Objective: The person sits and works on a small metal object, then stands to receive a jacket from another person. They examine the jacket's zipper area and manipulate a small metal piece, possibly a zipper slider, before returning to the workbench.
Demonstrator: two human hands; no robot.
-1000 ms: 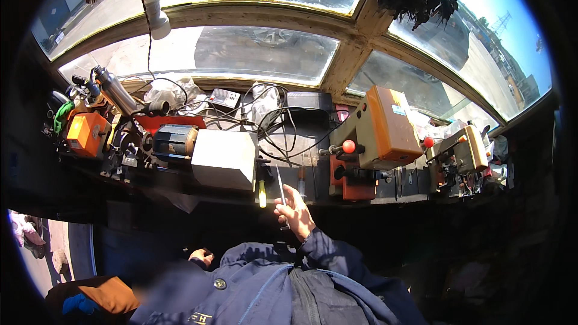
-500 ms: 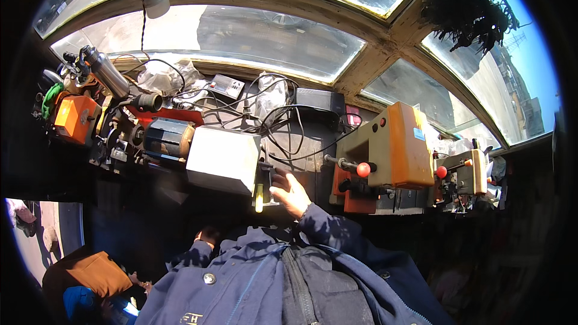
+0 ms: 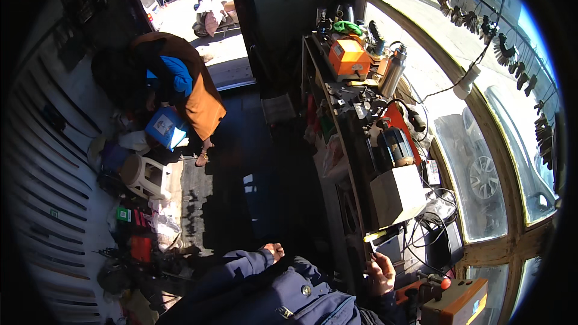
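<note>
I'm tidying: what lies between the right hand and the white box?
In the head view, a yellow handle lies between the right hand and white box.

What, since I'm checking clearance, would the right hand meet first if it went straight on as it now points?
Probably the yellow-handled tool just ahead of the right hand; depth is unclear, so the hand could pass above it.

Long dark table (image 3: pixel 359 165) | far end — boxy orange device (image 3: pixel 349 58), silver metal flask (image 3: pixel 393 72) | nearer — white box-shaped housing (image 3: pixel 398 195), yellow-handled tool (image 3: pixel 374 236), tangled black cables (image 3: pixel 444 219)
</note>
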